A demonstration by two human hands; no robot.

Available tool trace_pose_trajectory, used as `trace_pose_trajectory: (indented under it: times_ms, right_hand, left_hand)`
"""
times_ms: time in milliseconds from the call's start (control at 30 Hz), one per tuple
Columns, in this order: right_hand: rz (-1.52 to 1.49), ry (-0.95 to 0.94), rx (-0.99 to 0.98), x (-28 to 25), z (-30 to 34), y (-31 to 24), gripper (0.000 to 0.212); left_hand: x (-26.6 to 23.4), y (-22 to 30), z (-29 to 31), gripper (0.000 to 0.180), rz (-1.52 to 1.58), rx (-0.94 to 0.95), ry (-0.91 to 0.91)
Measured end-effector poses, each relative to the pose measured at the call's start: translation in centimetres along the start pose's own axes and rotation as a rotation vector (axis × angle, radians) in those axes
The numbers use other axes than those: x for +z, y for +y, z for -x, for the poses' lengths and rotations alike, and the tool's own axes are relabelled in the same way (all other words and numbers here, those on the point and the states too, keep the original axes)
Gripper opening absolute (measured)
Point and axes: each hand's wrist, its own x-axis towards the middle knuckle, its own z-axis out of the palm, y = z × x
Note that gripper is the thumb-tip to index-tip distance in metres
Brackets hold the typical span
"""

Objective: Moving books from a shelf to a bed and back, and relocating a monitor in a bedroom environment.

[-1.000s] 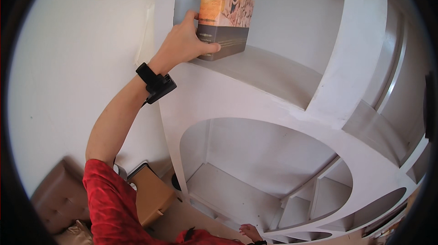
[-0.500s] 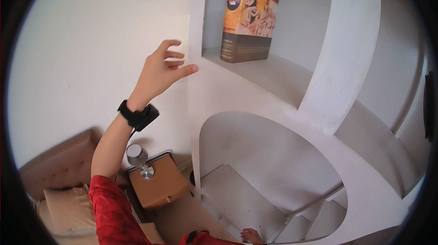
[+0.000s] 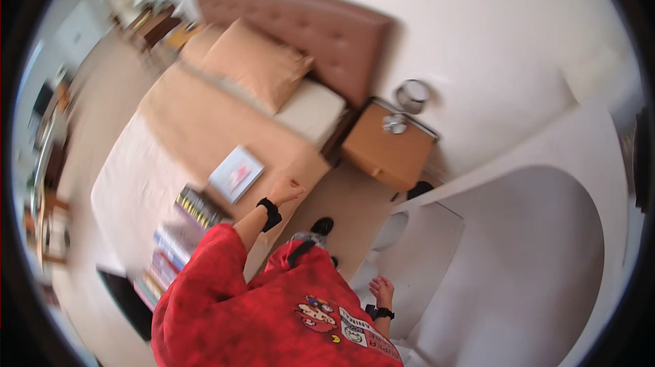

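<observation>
My left hand (image 3: 285, 191) hangs over the near edge of the bed (image 3: 184, 114), its fingers curled in and nothing seen in them. Just left of it, a pale flat book (image 3: 237, 174) with a pink picture on its cover lies on the peach bedding. Closer to me, a dark book (image 3: 198, 206) with yellow marks heads a row of several more books (image 3: 170, 244), partly hidden by my red sleeve. Low on my right side, my right hand (image 3: 382, 290) is held with its fingers loosely apart and nothing in it, near the white shelf unit (image 3: 437, 251).
A tan nightstand (image 3: 389, 145) with a small lamp (image 3: 411, 97) stands beside the brown headboard (image 3: 300, 25). Pillows (image 3: 252, 63) lie at the bed's head. The shelf unit's curved opening (image 3: 532, 251) fills the right. My shoe (image 3: 322, 226) is on the floor between bed and shelf.
My view has swung left and down from the upper shelf and its standing book to the bed. My left hand has come down from beside that shelf, and its fingers have curled in.
</observation>
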Motion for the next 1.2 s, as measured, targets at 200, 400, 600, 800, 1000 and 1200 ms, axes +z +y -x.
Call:
trace_pose_trajectory:
  times_ms: [200, 400, 600, 800, 1000, 1200]
  right_hand:
    - [0.192, -0.016, 0.127, 1.3, -1.7, -2.6, 0.035]
    - [0.486, -0.117, 0.3, 5.4, -1.6, -3.1, 0.036]
    - [0.578, -0.047, 0.334, 10.8, -1.9, -6.2, 0.034]
    - [0.662, -0.083, 0.259, 17.6, -3.3, -10.7, 0.038]
    - [0.833, -0.131, 0.238, 22.3, -4.0, -14.6, 0.038]
    - [0.911, -0.11, 0.264, 23.3, -4.5, -16.6, 0.039]
  left_hand:
    - [-3.4, -18.1, 7.0, 0.026, 0.212, -0.537, 0.285]
    - [-8.4, -25.6, 10.2, 0.022, 0.456, -0.767, 0.681]
    - [-17.6, -26.8, 11.3, 0.038, -0.076, -0.851, 1.084]
    - [-22.9, -34.7, 13.7, 0.054, -0.116, -1.071, 1.08]
    - [-23.2, -37.3, 13.4, 0.068, -0.201, -1.04, 0.871]
    - [-23.1, -38.1, 12.3, 0.068, -0.094, -0.993, 0.893]
